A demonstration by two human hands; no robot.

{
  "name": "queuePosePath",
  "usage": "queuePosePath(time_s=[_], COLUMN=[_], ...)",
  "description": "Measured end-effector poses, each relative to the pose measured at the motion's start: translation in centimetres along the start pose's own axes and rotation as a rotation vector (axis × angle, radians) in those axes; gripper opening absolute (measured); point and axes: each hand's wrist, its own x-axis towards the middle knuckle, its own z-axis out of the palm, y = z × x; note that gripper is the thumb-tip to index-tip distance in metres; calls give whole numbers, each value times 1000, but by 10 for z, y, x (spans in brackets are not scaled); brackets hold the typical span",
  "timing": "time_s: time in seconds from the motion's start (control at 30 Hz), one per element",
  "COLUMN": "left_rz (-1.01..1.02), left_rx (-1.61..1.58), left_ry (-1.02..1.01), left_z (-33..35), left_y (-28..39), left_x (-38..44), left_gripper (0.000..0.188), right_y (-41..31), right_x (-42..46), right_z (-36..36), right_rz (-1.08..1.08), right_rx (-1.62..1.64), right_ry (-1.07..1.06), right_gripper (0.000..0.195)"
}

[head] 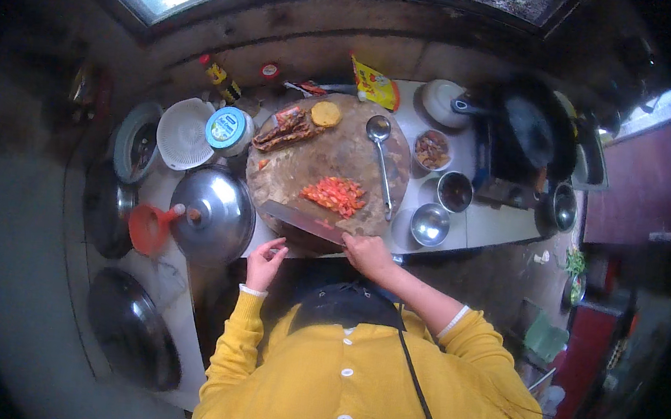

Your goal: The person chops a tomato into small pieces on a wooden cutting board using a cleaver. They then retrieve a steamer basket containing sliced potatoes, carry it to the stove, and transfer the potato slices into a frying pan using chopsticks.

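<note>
My right hand [369, 256] grips the handle of a broad-bladed kitchen knife [305, 221]. Its blade points left along the near edge of a round wooden chopping board [340, 145]. Just beyond the blade lies a heap of diced red tomato [334, 196]. Nothing is in my left hand [266, 263], whose fingers are apart at the counter's front edge, left of the knife. A metal ladle [381, 160] rests on the board's right side. Towards the back left of the board are dark reddish-brown pieces of food [287, 135] beside a round yellow slice [326, 114].
Left of the board stand a lidded tub [226, 128], a white strainer basket [184, 135], a metal lid [213, 217] and an orange funnel [149, 229]. To the right are a bowl of brown pieces [432, 150], metal bowls [430, 224] and a wok [525, 127]. A yellow packet [376, 86] stands behind.
</note>
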Motion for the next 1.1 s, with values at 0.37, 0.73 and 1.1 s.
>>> queuePosePath(time_s=[0.37,0.73,1.1], left_rz=[-172,-157,-80], left_rx=[-440,-321,209], left_ry=[-302,-219,-386], left_z=[10,-10,-20], left_y=[11,-7,1], left_x=[40,72,103], left_gripper=[17,20,30], right_y=[-44,-77,-59], right_x=[19,35,60], right_z=[41,79,53], right_rz=[91,186,207], right_rx=[-256,22,29], right_ry=[116,34,-205], right_gripper=[42,58,55])
